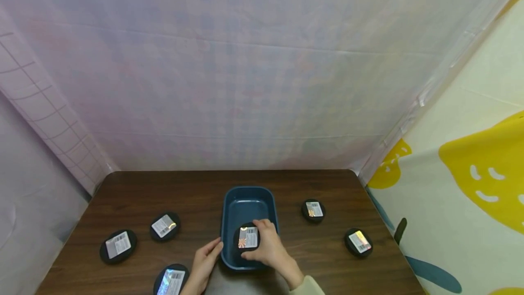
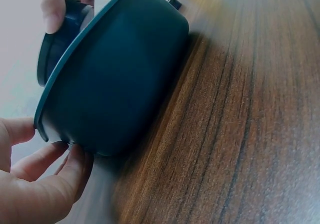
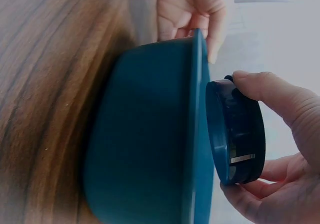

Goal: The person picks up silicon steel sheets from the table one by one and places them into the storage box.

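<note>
A dark blue rectangular basin (image 1: pixel 249 208) stands on the brown wooden table. At its near left corner my left hand (image 1: pixel 204 261) pinches the rim, thumb on top and fingers beneath, as the left wrist view shows on the basin's wall (image 2: pixel 115 68). My right hand (image 1: pixel 271 247) grips a flat round black container (image 1: pixel 248 238) by its edges, thumb and fingers on opposite sides. A white barcode label faces up on it. In the right wrist view the container (image 3: pixel 240 134) is tilted at the level of the rim, over the basin's opening, with a small silvery strip on its side.
Several similar labelled round containers lie on the table (image 1: pixel 229 179): on the left, one container (image 1: pixel 164 226), another container (image 1: pixel 118 246) and a container (image 1: pixel 172 281) by my left wrist; on the right, a container (image 1: pixel 313 210) and a container (image 1: pixel 358 242). Cloth walls (image 1: pixel 245 81) enclose the table.
</note>
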Tool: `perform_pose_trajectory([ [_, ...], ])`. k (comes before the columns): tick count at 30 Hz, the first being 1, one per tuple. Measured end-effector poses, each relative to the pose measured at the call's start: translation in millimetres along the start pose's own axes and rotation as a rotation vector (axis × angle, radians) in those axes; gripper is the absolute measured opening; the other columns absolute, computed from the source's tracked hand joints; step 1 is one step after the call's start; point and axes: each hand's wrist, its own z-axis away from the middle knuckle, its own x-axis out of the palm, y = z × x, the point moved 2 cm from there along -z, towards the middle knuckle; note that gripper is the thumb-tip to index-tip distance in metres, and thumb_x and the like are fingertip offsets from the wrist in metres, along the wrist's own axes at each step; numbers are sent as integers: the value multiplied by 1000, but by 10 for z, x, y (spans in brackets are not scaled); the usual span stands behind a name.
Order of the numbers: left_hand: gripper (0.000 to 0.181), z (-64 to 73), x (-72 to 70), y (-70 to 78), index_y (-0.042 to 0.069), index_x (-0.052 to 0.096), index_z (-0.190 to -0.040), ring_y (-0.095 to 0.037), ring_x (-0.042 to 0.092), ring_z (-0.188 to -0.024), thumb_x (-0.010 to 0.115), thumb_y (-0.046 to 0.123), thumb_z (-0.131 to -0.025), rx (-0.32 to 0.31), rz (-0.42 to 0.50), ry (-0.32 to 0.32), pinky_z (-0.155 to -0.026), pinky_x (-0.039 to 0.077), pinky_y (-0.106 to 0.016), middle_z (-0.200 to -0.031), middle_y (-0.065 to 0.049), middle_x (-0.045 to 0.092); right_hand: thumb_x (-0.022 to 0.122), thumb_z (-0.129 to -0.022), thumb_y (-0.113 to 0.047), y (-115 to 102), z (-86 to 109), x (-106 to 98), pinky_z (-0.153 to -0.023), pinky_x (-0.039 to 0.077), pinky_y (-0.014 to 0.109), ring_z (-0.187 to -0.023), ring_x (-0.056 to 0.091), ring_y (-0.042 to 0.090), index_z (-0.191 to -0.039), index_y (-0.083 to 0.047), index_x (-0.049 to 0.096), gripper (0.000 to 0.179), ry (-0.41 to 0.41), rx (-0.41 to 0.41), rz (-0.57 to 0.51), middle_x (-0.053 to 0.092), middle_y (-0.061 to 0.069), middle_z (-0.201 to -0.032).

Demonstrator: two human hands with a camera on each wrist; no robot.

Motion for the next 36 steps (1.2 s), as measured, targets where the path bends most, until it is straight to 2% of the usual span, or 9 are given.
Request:
perform_pose_trajectory([
  [8, 41, 13, 11, -2, -18, 50, -122, -24, 55, -107, 55, 10, -93, 3, 18, -7, -87, 49, -31, -123, -33, 52, 91, -49, -28, 66, -26, 66, -83, 49, 36, -96, 51, 27, -117, 8, 55, 85, -35, -16, 50, 55, 12, -106],
  [13, 41, 7, 10, -1, -18, 50, -122, -30, 53, -111, 55, 11, -94, 2, 12, -8, -88, 49, -33, -125, -33, 51, 91, -51, -30, 101, -51, 99, -82, 49, 33, -95, 51, 24, -117, 8, 55, 84, -79, -40, 82, 54, 12, -105],
  [18, 42, 5, 7, 2, -18, 49, -123, -30, 52, -111, 55, 12, -94, -6, 12, -9, -88, 48, -34, -125, -32, 51, 91, -50, -31, 120, -67, 129, -79, 50, 32, -94, 51, 24, -116, 7, 56, 84, -110, -58, 115, 54, 11, -104],
  [28, 41, 2, 13, 1, -17, 49, -124, -23, 54, -109, 55, 11, -94, -15, 35, -11, -88, 48, -30, -125, -32, 51, 90, -53, -32, 98, -144, 199, -71, 46, 21, -86, 47, 15, -113, 2, 58, 76, -264, -129, 240, 54, 5, -98],
  [32, 41, 0, 15, -6, -17, 50, -123, -19, 55, -107, 55, 11, -94, -14, 36, -13, -87, 48, -28, -125, -31, 52, 90, -53, -33, 83, -155, 209, -72, 47, 22, -87, 48, 15, -113, 2, 58, 76, -278, -137, 267, 54, 5, -98],
  [36, 40, -4, 12, -11, -17, 49, -123, -22, 55, -108, 54, 11, -94, -17, 41, -16, -87, 49, -29, -125, -31, 51, 90, -53, -34, 87, -161, 223, -73, 47, 23, -88, 48, 15, -114, 2, 58, 77, -290, -135, 261, 54, 5, -99],
])
